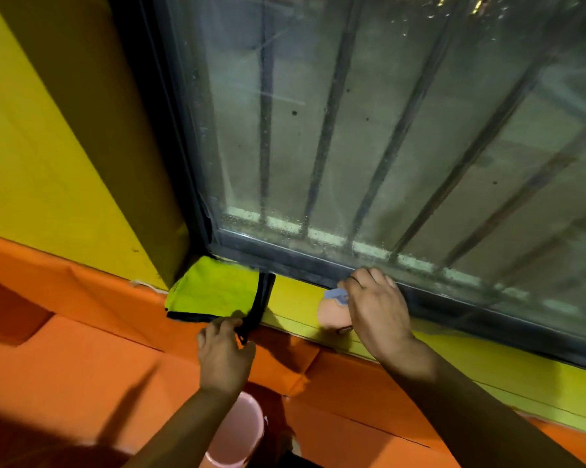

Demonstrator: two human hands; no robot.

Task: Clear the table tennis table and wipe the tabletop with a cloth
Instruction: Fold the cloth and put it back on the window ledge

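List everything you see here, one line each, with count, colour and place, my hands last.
cloth: one, yellow-green with black edging, on the sill's left corner
pink object: one, pale pink with a blue part, on the sill; what it is cannot be told
bucket: one, pink, at the bottom between the arms
window: one, dark frame, spotted glass
bars: several, dark, behind the glass
sill: one, yellow
padding: orange, below the sill
wall: yellow, left
left hand: pinches the cloth's black edge
right hand: grips the pink object
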